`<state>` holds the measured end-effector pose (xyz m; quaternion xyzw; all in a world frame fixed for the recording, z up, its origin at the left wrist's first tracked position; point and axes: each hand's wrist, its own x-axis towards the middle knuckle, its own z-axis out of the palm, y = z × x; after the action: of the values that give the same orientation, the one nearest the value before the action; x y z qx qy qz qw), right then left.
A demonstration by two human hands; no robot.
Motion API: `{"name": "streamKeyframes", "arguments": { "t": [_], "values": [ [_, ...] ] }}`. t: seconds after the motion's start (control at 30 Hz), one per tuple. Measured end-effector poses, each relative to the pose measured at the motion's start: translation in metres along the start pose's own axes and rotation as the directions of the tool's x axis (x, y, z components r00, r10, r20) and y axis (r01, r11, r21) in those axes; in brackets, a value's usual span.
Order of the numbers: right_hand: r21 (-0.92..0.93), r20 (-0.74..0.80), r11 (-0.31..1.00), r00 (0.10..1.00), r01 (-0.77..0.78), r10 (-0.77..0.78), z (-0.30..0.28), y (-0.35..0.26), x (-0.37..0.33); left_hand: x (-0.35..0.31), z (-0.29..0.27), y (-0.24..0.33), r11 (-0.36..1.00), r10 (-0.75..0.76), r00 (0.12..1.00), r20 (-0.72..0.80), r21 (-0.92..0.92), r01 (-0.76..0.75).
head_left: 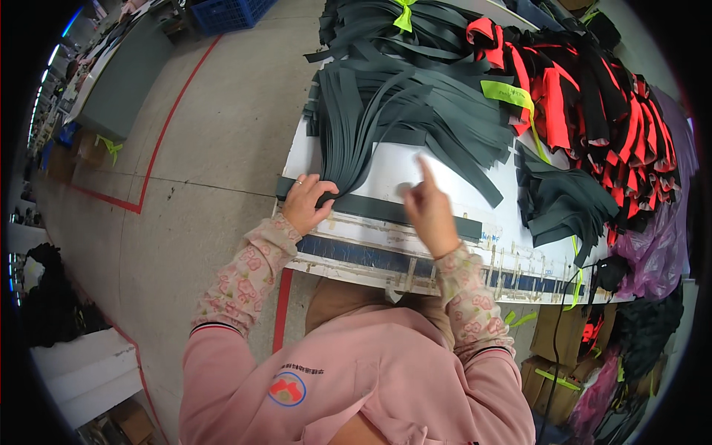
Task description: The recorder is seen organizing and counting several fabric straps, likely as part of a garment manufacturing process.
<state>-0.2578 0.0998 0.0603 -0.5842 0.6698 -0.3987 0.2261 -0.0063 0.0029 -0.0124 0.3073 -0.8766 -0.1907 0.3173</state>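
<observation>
My left hand (308, 204) is at the near left edge of the white table, its fingers closed on the lower ends of a fanned bundle of dark grey-green fabric strips (343, 122). One flat strip (404, 211) lies crosswise along the table's near side, running from under my left hand toward the right. Above that strip is my right hand (430, 215), slightly blurred, its index finger stretched out and the other fingers partly curled. Nothing shows in it. More loose strip ends (463, 133) spread across the table beyond it.
Another dark strip bundle (567, 196) lies at the right. Behind it are piled red-and-black fabric pieces (556, 96) with a yellow-green tag (508, 93). Worn tape and a dark blue band (356, 252) line the table's near edge. Cardboard boxes (560, 334) stand below right.
</observation>
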Motion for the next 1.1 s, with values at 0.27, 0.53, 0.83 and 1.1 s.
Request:
{"name": "streamKeyframes", "arguments": {
  "t": [0.27,0.53,0.83,1.1],
  "values": [
    [0.159,0.156,0.987,0.988,-0.019,-0.007,0.098,0.003,-0.012,0.002,0.001,0.001,0.999,-0.027,1.000,-0.015,-0.034,0.026],
    [0.147,0.129,0.987,0.990,-0.067,0.047,0.111,0.000,-0.010,0.001,0.002,0.000,1.000,-0.002,0.999,-0.035,-0.030,0.001],
    [0.217,0.211,0.967,0.974,-0.133,0.087,0.087,0.010,-0.007,0.000,0.005,0.000,0.999,0.011,0.999,-0.048,-0.030,-0.012],
    [0.092,0.155,0.901,0.900,-0.424,0.408,-0.046,0.073,-0.035,0.000,-0.001,0.000,1.000,0.006,1.000,0.022,0.014,-0.007]
  ]
}}
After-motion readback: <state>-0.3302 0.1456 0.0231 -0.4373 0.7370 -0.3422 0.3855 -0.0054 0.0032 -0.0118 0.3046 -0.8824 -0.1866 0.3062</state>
